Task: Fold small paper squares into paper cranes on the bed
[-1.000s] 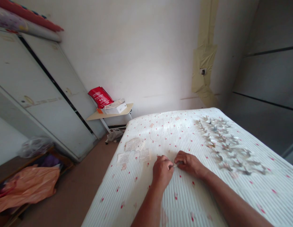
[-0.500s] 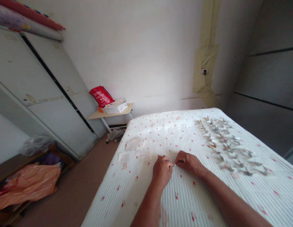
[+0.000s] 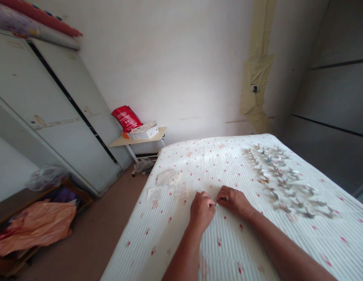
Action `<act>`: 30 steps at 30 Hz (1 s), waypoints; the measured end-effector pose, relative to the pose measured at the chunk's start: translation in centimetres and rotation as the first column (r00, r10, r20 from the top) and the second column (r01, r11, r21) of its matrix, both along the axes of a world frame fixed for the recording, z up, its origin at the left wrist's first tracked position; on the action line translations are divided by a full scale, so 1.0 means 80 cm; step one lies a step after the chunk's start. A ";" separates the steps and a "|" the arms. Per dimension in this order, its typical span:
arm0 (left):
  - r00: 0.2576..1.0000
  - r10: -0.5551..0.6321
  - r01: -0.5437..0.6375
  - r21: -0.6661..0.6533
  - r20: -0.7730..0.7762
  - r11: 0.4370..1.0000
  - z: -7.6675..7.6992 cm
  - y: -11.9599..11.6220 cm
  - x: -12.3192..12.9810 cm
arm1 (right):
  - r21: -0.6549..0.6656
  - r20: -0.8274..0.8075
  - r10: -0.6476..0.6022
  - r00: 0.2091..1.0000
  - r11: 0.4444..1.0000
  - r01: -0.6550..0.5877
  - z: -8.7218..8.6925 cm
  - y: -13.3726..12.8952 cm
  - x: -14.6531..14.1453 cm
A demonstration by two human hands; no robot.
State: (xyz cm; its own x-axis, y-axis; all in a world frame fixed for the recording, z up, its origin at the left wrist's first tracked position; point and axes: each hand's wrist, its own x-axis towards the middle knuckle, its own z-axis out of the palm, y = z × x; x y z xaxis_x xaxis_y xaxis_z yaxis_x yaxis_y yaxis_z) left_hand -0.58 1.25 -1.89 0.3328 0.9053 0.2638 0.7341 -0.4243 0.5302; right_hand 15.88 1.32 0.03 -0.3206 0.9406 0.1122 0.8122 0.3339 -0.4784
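My left hand (image 3: 202, 207) and my right hand (image 3: 232, 200) meet fingertip to fingertip low over the bed (image 3: 219, 238), which has a white ribbed cover with red dots. Both hands are closed in a pinch. Whatever lies between the fingertips is tiny and mostly hidden, so I cannot name it. To the left of my left hand lie several printed paper pieces (image 3: 181, 190), some overlapping. Off to the right of my right hand stand many small folded paper figures (image 3: 282, 181) in rows; they look bird-like, though blurred.
Beyond the bed's far left corner, a small table (image 3: 117, 143) carries a red bag (image 3: 127, 118) and a white box (image 3: 145, 134). A pale cabinet (image 3: 61, 105) stands left, with an orange plastic bag (image 3: 43, 224) low in front. Dark panels (image 3: 336, 101) rise at the right.
The hands stay pinched together with hardly any shift. The whole view has moved very slightly; papers and folded figures lie as before.
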 end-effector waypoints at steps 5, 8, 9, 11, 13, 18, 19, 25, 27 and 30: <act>0.999 0.045 -0.045 0.003 0.000 0.999 0.005 0.000 0.006 | 0.004 0.022 -0.004 1.000 1.000 0.004 -0.001 0.001 0.000; 0.999 0.054 -0.054 -0.005 0.004 0.999 0.007 0.000 0.008 | -0.006 0.069 -0.006 0.998 1.000 0.006 -0.001 0.002 -0.003; 0.998 0.058 -0.058 -0.007 0.006 0.998 0.007 0.000 0.008 | -0.007 0.090 -0.007 0.996 1.000 0.008 0.000 0.002 -0.005; 0.998 0.064 -0.064 -0.007 0.014 0.998 0.006 0.000 0.008 | 0.003 0.137 -0.018 0.990 1.000 0.018 0.000 0.002 -0.007; 0.998 0.059 -0.059 -0.003 0.026 0.998 0.004 0.000 0.008 | 0.019 0.182 -0.036 0.983 0.999 0.033 0.000 0.002 -0.010; 0.999 0.041 -0.041 -0.007 0.034 0.999 0.000 0.001 0.006 | 0.024 0.237 -0.057 0.970 0.998 0.053 0.001 0.001 -0.014; 0.999 0.041 -0.040 -0.014 0.037 0.999 -0.001 0.002 0.005 | 0.024 0.240 -0.062 0.969 0.998 0.058 0.001 0.001 -0.014; 0.996 0.019 -0.016 -0.027 0.090 0.999 -0.004 0.004 0.002 | 0.014 0.252 -0.072 0.965 0.997 0.070 0.002 0.001 -0.016; 0.996 0.007 -0.004 -0.032 0.090 0.999 -0.001 0.004 0.001 | 0.009 0.246 -0.073 0.967 0.997 0.073 0.000 0.003 -0.016; 0.997 -0.035 0.035 -0.012 0.073 0.999 0.003 0.001 -0.002 | -0.003 0.225 -0.072 0.972 0.997 0.074 -0.003 0.005 -0.015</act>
